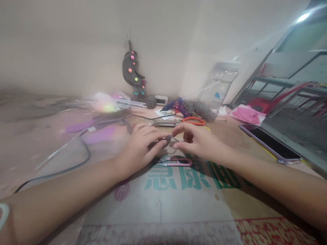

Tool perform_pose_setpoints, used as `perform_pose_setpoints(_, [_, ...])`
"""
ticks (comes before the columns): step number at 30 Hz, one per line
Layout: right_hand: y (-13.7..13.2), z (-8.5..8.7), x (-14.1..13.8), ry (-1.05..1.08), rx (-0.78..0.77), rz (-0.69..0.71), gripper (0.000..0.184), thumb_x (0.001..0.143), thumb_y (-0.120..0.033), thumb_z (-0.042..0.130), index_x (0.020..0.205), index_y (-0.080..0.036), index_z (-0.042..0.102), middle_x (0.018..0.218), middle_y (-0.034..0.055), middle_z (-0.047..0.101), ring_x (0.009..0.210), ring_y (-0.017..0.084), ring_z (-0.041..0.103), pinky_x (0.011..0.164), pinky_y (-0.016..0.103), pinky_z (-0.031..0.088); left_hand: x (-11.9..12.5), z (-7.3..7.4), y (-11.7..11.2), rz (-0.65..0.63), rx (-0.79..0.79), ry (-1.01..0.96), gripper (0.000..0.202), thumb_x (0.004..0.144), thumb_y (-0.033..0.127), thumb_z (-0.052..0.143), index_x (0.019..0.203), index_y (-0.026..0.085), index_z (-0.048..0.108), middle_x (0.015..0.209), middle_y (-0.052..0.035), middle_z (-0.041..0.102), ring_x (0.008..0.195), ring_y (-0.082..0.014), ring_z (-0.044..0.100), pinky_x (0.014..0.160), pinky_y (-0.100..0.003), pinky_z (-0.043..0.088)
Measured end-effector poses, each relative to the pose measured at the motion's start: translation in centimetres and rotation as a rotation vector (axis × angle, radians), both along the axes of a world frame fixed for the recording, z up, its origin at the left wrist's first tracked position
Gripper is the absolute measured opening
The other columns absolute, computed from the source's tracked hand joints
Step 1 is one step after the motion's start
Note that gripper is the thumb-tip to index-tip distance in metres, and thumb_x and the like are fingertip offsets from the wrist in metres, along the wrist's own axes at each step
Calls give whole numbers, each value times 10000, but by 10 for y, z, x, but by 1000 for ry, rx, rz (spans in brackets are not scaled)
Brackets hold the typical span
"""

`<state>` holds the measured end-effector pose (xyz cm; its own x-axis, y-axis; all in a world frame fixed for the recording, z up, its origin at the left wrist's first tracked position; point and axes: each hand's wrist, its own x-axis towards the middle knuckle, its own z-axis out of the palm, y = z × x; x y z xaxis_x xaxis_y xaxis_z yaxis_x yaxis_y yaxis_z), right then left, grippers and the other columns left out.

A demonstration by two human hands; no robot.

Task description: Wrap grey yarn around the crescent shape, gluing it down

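Note:
My left hand (141, 144) lies palm down on the cardboard sheet (178, 197), its fingers pressed on a small grey yarn piece (168, 139). My right hand (198, 141) meets it from the right, thumb and fingers pinched at the same grey piece and its thin strand. Just below both hands lie small pink thread snips (175, 162). Whether the grey piece is lifted or resting on the cardboard I cannot tell.
Behind the hands: orange-handled scissors (192, 120), a blue glue gun (176, 106), grey yarn (201, 109), a plastic jar (222, 85). A phone (270, 143) lies at right. A grey moon ornament with coloured pompoms (131, 69) hangs on the wall. Cables and purple pieces (84, 127) lie at left.

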<state>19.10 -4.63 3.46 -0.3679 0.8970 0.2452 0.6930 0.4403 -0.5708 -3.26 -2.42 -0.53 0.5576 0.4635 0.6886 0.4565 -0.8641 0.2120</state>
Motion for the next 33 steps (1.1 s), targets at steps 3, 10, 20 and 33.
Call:
perform_pose_setpoints(3, [-2, -3, -2, 72, 23, 11, 101, 855, -237, 646, 937, -180, 655, 760, -9, 660, 619, 113, 563, 567, 235, 417, 0, 0, 0, 9, -14, -1, 181, 952, 269, 558, 1104, 235, 649, 957, -6, 723, 891, -164, 605, 888, -361, 354])
perform_pose_setpoints(10, [3, -14, 7, -170, 544, 141, 145, 944, -179, 528, 928, -161, 671, 792, 34, 655, 730, 151, 565, 647, 267, 418, 1, 2, -2, 13, -33, -20, 170, 951, 270, 555, 1085, 215, 645, 953, -9, 723, 889, -166, 608, 888, -358, 360])
perform_pose_setpoints(20, [-16, -2, 7, -592, 986, 381, 289, 993, -156, 376, 956, -102, 658, 761, 77, 601, 696, 204, 459, 623, 336, 381, 1, 2, -3, -23, 29, 35, 141, 951, 255, 557, 1048, 212, 649, 876, -4, 709, 848, -161, 593, 871, -350, 355])
perform_pose_setpoints(33, [-8, 2, 4, -254, 791, 341, 179, 975, -140, 458, 898, -165, 618, 795, 55, 679, 749, 162, 591, 685, 288, 466, 0, 4, -9, -154, 108, 117, 169, 941, 179, 543, 1088, 217, 617, 941, -19, 709, 865, -143, 608, 956, -375, 367])
